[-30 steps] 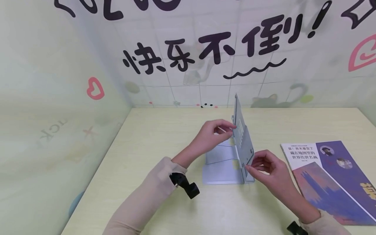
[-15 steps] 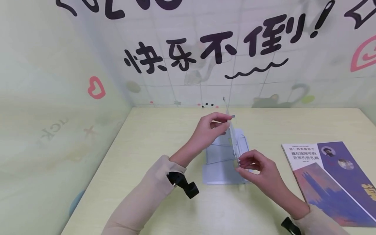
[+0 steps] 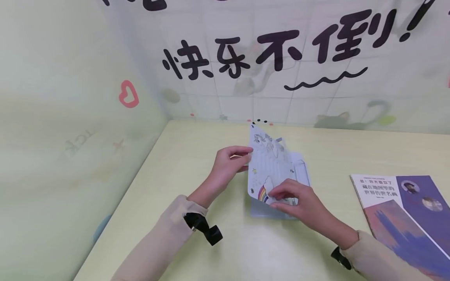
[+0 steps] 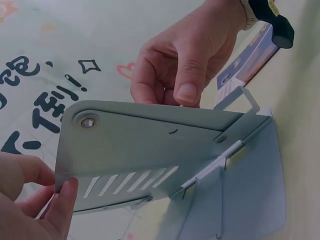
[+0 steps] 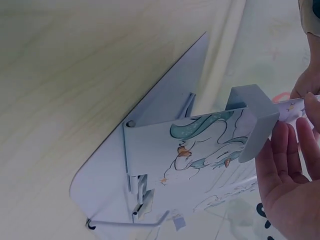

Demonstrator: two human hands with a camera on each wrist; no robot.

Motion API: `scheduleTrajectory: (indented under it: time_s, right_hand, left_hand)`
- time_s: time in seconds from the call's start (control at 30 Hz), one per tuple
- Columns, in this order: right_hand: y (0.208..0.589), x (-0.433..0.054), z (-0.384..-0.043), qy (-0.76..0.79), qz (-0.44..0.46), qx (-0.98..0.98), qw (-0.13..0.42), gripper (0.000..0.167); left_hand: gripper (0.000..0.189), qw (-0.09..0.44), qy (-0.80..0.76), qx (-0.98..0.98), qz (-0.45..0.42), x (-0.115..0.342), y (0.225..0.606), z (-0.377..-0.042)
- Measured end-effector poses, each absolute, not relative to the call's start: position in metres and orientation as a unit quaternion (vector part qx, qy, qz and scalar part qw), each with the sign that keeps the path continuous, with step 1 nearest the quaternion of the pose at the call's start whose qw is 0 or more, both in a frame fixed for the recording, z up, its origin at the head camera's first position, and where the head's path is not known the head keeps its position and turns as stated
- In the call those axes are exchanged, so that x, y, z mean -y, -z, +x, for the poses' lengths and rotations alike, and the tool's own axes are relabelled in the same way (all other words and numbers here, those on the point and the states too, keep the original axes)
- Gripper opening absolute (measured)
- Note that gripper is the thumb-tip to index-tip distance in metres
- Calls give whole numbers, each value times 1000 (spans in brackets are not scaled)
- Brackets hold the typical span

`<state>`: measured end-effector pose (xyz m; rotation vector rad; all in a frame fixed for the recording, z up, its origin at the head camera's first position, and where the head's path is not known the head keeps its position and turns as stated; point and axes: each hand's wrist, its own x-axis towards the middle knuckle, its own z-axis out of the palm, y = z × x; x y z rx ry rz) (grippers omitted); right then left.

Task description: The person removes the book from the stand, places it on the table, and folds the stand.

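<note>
A pale metal book stand [image 3: 265, 168], printed with a unicorn and a rainbow, has its back panel raised and tilted over a flat base [image 3: 263, 212]. My left hand [image 3: 225, 166] pinches the panel's left edge between thumb and fingers. At the panel's lower edge, my right hand [image 3: 300, 199] pinches the rim near the rainbow. In the left wrist view the plain underside [image 4: 130, 145] shows slots and a round rivet, with hinges joining it to the base. The right wrist view shows a bent grey bracket [image 5: 260, 122] on the panel beside my right fingers.
A purple and white book [image 3: 411, 218] lies flat at the right of the light wooden table [image 3: 183, 156]. A printed wall [image 3: 211, 105] rises behind the table, and another closes off the left side.
The panel has swung left from nearly upright, so its printed face now shows. Both hands have moved left with it, and the head view has shifted slightly.
</note>
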<state>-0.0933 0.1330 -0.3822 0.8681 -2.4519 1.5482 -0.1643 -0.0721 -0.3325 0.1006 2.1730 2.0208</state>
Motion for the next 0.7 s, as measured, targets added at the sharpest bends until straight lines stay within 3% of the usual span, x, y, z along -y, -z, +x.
scheduleTrajectory:
  time_s: [0.33,0.7]
  right_hand:
    - [383,-106,-109,-436,260,859,-61,17]
    - [395,-82,-116,-332,278,898,-72,17]
  left_hand:
    - [29,113,-644,-755,-52,101,363,-165]
    - [36,140,-588,-795,-54,117,400,-170]
